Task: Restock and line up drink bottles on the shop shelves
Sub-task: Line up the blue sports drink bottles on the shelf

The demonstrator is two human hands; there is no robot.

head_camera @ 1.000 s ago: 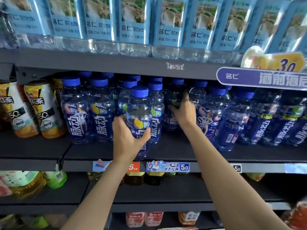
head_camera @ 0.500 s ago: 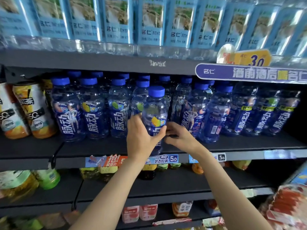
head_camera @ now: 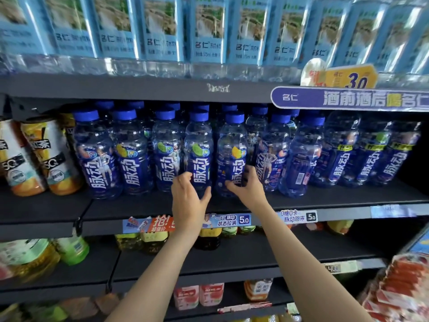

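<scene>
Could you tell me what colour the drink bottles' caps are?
Blue caps, clearest in the head view.

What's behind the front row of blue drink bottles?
Behind the front row, more blue caps show a second row, maybe a third. Their bodies are mostly covered by the front bottles, and the shelf's back is too dark to see.

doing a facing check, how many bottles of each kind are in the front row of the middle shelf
blue-cap bottles: 10
tea bottles: 2
total: 12
</scene>
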